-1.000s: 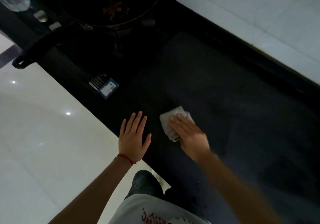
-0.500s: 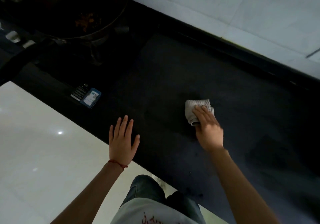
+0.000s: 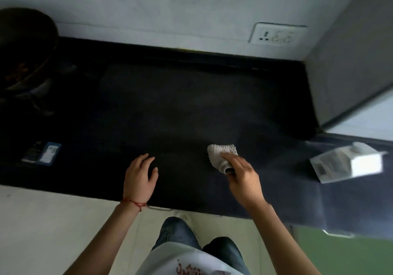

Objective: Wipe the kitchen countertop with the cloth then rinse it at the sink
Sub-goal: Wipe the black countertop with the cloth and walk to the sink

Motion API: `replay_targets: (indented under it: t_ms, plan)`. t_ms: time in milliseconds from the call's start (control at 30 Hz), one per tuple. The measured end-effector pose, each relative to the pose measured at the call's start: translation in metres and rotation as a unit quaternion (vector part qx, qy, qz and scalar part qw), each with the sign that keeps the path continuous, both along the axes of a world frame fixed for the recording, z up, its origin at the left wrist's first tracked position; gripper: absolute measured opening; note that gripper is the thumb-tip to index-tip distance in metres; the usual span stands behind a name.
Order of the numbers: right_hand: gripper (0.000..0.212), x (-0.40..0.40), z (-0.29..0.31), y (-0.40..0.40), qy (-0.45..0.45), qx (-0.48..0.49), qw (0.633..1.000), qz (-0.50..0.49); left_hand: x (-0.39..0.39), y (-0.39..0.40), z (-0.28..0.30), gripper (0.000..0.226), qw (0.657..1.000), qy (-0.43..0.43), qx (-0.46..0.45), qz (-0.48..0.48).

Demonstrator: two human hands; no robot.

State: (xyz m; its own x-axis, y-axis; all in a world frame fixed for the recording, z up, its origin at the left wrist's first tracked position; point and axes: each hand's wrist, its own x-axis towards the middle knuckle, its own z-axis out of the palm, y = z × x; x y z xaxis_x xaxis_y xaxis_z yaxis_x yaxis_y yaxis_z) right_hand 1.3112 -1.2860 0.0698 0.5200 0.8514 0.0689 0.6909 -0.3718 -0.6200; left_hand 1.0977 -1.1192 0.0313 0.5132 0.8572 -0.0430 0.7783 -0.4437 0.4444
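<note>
The right hand [image 3: 242,179] holds the cloth [image 3: 222,155] bunched under curled fingers [image 3: 235,162], pressed on the dark bench [image 3: 191,109]; the free part of the cloth lies just beyond the fingertips. The left hand [image 3: 140,177] rests near the front edge, fingers loosely bent and holding nothing. Change noted: over the last second the cloth has travelled rightward, away from the left hand's fingers and from the pan [image 3: 25,51], and the flat-pressing grip has become a gathered one. A carton [image 3: 348,164] is now in view, to the right of the cloth fingers and apart from them. Judgement: the wipe has covered the middle stretch and is nearing the right end of the bench; the carton may obstruct the stroke. No sink is visible; rinsing is not yet begun.
</note>
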Motion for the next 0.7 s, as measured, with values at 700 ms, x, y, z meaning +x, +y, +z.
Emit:
replay_targets:
  t_ms: [700]
  plan:
    - [0.032,-0.025,-0.015,-0.401,0.065,-0.010,0.809,-0.584,0.217,-0.287,0.025,0.046,0.860,-0.024,-0.103,-0.500]
